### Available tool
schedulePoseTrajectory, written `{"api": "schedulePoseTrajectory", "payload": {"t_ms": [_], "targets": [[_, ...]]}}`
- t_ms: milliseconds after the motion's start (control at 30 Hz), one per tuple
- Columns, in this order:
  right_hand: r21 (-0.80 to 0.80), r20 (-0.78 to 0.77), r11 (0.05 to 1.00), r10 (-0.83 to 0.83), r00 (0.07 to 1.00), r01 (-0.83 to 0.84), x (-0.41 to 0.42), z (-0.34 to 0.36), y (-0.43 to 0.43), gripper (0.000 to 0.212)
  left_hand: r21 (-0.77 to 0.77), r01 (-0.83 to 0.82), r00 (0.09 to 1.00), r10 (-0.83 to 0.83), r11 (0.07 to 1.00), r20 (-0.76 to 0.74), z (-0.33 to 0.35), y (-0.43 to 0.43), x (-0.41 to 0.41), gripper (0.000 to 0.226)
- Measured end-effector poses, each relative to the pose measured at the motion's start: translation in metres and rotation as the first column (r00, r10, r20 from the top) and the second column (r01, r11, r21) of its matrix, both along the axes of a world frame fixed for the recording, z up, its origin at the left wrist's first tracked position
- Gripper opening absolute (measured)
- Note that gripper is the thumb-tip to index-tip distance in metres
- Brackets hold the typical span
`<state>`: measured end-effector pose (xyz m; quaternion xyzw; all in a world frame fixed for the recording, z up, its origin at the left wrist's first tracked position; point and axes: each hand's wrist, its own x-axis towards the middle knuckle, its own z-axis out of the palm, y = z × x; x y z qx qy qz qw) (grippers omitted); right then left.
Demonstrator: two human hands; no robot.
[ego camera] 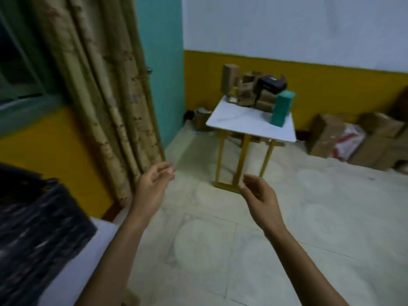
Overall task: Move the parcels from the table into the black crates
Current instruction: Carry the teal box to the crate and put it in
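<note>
Both hands are held out in front and empty. The left hand (154,184) has loosely curled fingers with the thumb near the fingertips, and the right hand (258,195) is relaxed and half open; the two are well apart. The parcels (249,93) are piled at the far end of the white counter (238,120), well ahead of the hands and untouched. Nearest the hands stands an upright teal box (282,109); behind it lie brown cartons with a black box (272,85) on top. They look like stiff, light cardboard, so a two-handed hold on opposite side faces should serve. The tall teal one would likely tip if nudged high up. A black crate (37,228), blurred, sits close to the left of the left forearm.
</note>
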<state>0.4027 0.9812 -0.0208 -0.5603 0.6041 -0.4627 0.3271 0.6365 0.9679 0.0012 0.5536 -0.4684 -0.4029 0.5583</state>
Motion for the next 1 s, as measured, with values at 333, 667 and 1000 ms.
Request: {"api": "schedulePoseTrajectory", "payload": {"t_ms": [333, 667, 1000], "targets": [[0.098, 0.138, 0.966, -0.251, 0.958, 0.239, -0.142, -0.039, -0.118, 0.021, 0.101, 0.277, 0.96, -0.278, 0.955, -0.005, -0.047, -0.181, -0.145, 0.017], [0.21, 0.168, 0.883, -0.455, 0.874, 0.419, -0.231, -0.05, -0.282, 0.022, 0.237, 0.428, 0.898, -0.439, 0.872, -0.006, -0.067, -0.383, -0.254, 0.021], [0.291, 0.273, 0.835, -0.54, 0.797, 0.466, -0.346, -0.078, -0.403, 0.023, 0.312, 0.492, 0.855, -0.519, 0.813, 0.004, -0.092, -0.514, -0.386, 0.029]]}}
